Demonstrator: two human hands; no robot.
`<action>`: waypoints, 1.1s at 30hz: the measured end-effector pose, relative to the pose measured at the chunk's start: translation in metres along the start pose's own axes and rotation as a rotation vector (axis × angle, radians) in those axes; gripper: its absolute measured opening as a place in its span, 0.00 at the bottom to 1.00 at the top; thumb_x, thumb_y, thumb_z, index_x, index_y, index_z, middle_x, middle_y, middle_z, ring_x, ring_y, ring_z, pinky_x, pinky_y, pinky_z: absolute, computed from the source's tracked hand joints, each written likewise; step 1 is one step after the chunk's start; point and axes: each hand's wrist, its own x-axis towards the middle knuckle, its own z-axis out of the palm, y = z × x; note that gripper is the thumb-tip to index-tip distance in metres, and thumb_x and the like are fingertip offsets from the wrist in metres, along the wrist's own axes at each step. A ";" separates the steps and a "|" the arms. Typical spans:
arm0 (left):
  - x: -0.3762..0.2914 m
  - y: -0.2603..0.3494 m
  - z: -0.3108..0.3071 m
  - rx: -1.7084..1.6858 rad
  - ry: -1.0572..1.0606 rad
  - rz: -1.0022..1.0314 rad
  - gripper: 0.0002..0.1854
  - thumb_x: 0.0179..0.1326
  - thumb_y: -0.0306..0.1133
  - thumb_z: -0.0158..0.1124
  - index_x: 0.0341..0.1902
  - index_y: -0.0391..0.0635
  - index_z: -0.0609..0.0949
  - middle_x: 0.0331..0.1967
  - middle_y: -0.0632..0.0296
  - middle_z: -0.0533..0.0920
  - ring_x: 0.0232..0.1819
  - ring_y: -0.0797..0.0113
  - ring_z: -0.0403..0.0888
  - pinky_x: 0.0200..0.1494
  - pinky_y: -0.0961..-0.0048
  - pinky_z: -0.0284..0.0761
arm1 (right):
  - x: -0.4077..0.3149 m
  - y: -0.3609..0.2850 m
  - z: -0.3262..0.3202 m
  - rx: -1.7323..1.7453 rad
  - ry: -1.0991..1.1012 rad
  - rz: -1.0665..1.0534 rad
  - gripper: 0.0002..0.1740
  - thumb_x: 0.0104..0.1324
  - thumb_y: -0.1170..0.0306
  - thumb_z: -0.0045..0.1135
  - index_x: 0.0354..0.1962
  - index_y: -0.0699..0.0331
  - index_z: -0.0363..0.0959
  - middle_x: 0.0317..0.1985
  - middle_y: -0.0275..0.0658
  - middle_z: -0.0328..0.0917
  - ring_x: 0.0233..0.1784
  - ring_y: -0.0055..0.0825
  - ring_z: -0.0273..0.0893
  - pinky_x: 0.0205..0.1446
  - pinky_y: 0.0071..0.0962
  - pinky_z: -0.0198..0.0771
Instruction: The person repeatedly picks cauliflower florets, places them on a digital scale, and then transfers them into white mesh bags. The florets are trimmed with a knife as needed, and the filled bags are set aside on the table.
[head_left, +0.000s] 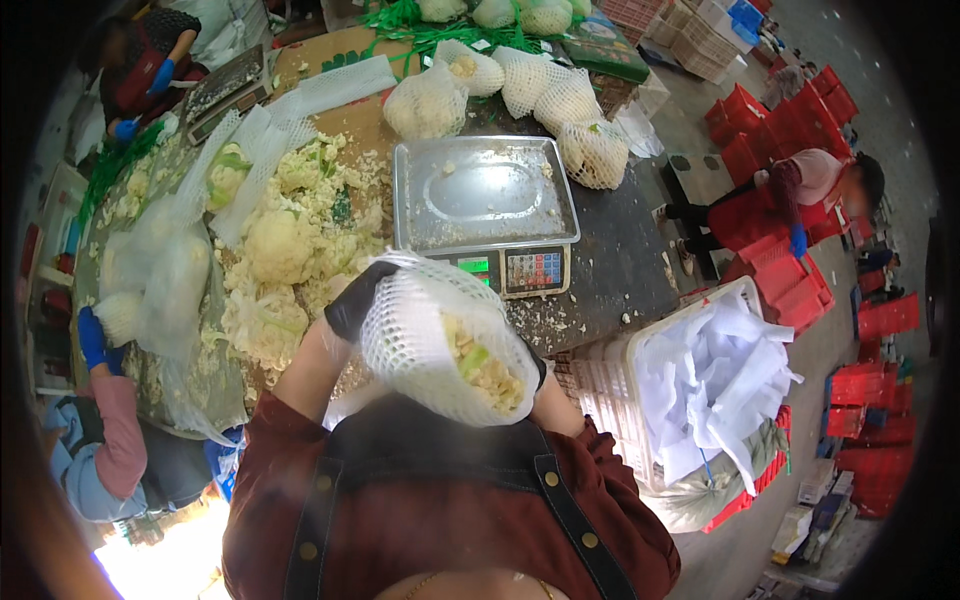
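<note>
Close to my chest I hold a white foam net sleeve (416, 337) with cauliflower pieces (484, 367) showing through its open end, a bit of green stem among them. My left hand (360, 300), in a black glove, grips its left end. My right hand (537, 363), also gloved in black, is mostly hidden behind the sleeve's right side. Just beyond stands a digital scale with a bare metal pan (484, 195) bearing a few crumbs. A heap of loose cauliflower (277, 247) lies left of the scale.
Several netted cauliflowers (427, 105) sit behind the scale, near green ties (405, 22). A crate of white foam sheets (712, 375) stands at my right. Blue-gloved co-workers are at the left (112, 457), upper left (150, 67) and right (802, 187). Red crates (780, 277) stand beyond.
</note>
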 end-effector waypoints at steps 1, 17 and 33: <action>0.004 0.000 0.004 0.037 -0.041 -0.026 0.17 0.66 0.31 0.59 0.57 0.40 0.77 0.52 0.57 0.82 0.50 0.64 0.81 0.58 0.64 0.76 | 0.002 0.003 -0.003 0.045 -0.003 -0.013 0.35 0.73 0.55 0.47 0.70 0.62 0.51 0.69 0.44 0.61 0.69 0.35 0.64 0.72 0.36 0.61; 0.034 -0.032 -0.026 0.158 -0.022 0.169 0.33 0.62 0.38 0.65 0.68 0.39 0.67 0.63 0.53 0.74 0.62 0.61 0.73 0.65 0.61 0.71 | 0.039 -0.021 0.006 0.258 -0.320 -0.238 0.32 0.74 0.53 0.44 0.69 0.63 0.54 0.66 0.43 0.65 0.67 0.35 0.66 0.70 0.35 0.64; 0.122 0.054 0.027 0.170 -0.046 0.505 0.22 0.69 0.36 0.57 0.63 0.40 0.71 0.56 0.56 0.78 0.54 0.67 0.76 0.59 0.68 0.74 | 0.095 -0.080 0.007 0.166 -0.208 -0.336 0.27 0.77 0.58 0.40 0.68 0.61 0.55 0.65 0.42 0.67 0.65 0.37 0.69 0.68 0.40 0.68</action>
